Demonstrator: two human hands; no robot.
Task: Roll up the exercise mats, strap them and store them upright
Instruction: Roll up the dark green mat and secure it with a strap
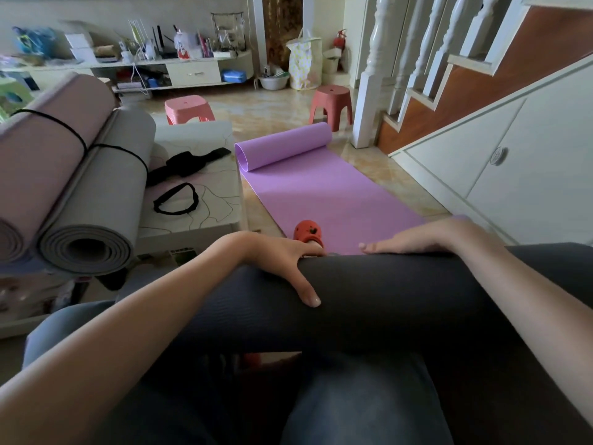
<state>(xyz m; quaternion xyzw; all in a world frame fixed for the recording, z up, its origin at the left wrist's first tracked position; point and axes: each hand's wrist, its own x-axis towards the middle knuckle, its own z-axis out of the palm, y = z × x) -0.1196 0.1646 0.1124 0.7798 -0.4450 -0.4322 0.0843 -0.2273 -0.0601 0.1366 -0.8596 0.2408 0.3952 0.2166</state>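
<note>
Landmark: the dark grey rolled mat point(401, 297) lies across the person's lap, low in the head view, running left to right.
Pink rolled mat point(48, 149): far left of the dark mat and higher up, lying on its side with a thin black cord point(61, 123) round it.
Grey rolled mat point(96, 203): just right of the pink one and touching it, left of the dark mat; its spiral end faces us and a black cord loops over it too.
Counter point(205, 194): beyond the dark mat's left end, white top with thin curved lines.
Black straps point(189, 162): on that counter, a wider one bunched up and a thin loop point(176, 200) nearer us.
Left hand point(288, 261): on the dark mat's left half, thumb pointing down its near face, the other fingers curled over the far top edge; it grips the roll.
Red clog point(309, 232): just beyond the dark mat, between the two hands, standing on the purple mat.
Purple mat point(321, 194): on the floor beyond the dark mat, mostly flat, its far end curled into a loose roll.
Pink stools point(330, 104): two on the floor, well beyond the purple mat.
Right hand point(426, 236): on top of the dark mat's right half, fingers straight and pointing left, lying flat along the top edge.
Staircase point(449, 75): right of the purple mat, white balusters, white cupboard doors below.
</note>
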